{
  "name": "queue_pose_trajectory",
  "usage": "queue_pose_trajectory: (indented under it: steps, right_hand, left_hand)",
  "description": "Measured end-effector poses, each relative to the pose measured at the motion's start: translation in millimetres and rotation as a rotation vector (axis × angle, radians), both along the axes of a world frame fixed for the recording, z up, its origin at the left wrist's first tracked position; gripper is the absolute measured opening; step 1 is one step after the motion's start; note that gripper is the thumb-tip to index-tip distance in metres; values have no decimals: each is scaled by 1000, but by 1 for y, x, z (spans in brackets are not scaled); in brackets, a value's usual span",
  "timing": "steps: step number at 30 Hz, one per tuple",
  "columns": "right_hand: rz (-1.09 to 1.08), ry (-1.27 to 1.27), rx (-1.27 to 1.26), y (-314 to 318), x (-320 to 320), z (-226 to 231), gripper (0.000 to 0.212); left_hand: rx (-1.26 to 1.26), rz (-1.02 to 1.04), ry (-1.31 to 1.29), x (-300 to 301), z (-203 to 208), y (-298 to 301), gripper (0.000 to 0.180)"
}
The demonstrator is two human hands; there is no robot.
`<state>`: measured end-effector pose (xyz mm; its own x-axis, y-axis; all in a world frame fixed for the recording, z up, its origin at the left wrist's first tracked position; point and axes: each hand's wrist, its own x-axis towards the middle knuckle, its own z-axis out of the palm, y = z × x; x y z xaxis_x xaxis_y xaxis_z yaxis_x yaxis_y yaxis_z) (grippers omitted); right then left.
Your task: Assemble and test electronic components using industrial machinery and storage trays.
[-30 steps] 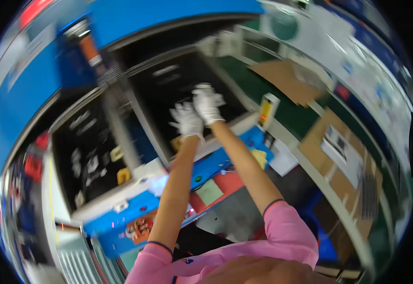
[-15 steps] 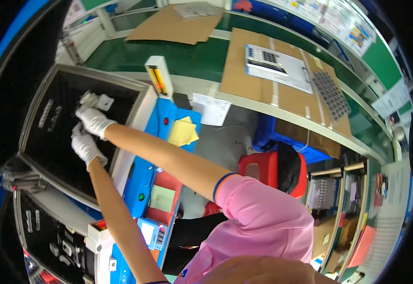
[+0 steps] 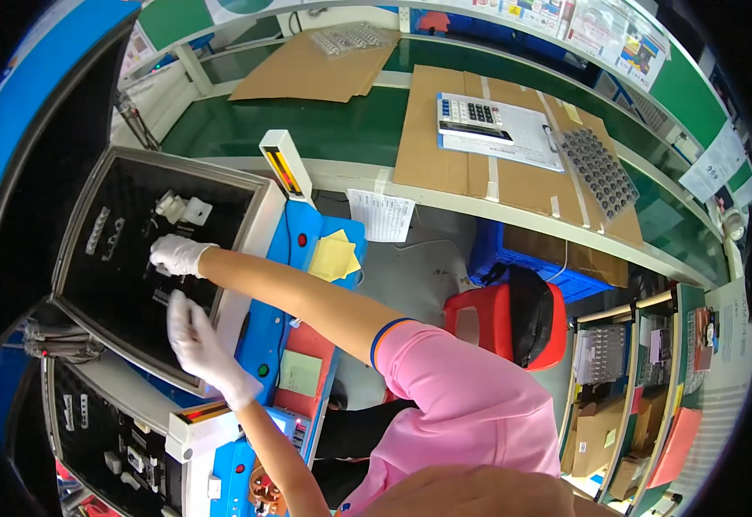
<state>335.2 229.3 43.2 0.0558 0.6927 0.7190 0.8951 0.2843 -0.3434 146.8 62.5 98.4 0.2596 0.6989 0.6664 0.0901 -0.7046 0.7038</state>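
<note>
My gloved right hand [image 3: 182,256] is over the black bed [image 3: 126,302] of an open-lidded machine. Its fingers are curled together around something I cannot make out, with a small pale piece just below them. Nearer me, my gloved left hand [image 3: 208,349] is raised above the bed's near edge, fingers stretched out and holding nothing. Beyond the right hand lie a white plastic part [image 3: 170,207] and a square white piece [image 3: 197,211]. A pale strip [image 3: 97,231] and a thin bracket-like piece [image 3: 114,239] lie farther left on the bed.
The raised blue lid [image 3: 57,95] stands at the left. A blue control panel [image 3: 259,332] with buttons and yellow notes [image 3: 334,256] runs along the machine's front. A second black bed [image 3: 104,431] holds white parts. Beyond are a calculator [image 3: 475,116] on cardboard and a red stool [image 3: 557,332].
My left hand has pulled back toward me, away from the right hand, and its fingers have straightened. The right hand has moved slightly nearer, away from the white parts. The view has shifted a little.
</note>
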Motion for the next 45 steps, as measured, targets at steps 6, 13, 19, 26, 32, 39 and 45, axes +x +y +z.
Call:
queue_pose_trajectory:
  steps: [6, 13, 19, 26, 32, 39, 45]
  right_hand:
    - [-196, -95, -248, -12, -26, 13, 12]
    - [-327, 201, 503, -120, -42, 70, 43]
    - [-626, 572, 307, -240, -16, -35, 76]
    - [-599, 745, 198, -226, -33, -95, 65]
    - [-683, 937, 142, -234, -29, -81, 54]
    - [-314, 1052, 254, -256, -60, -62, 68]
    - [162, 984, -163, -324, -192, -28, 61]
  left_hand:
    - [-39, -291, 423, -107, -17, -44, 31]
    - [652, -255, 1138, -153, -60, -28, 25]
    - [870, -218, 1272, -154, -91, -33, 33]
    - [728, -64, 1607, -140, -122, -42, 28]
    - [550, -30, 1711, -114, -121, -56, 46]
    - [333, -105, 1261, -170, -54, -78, 24]
    - [-555, -210, 165, -345, -28, -158, 17]
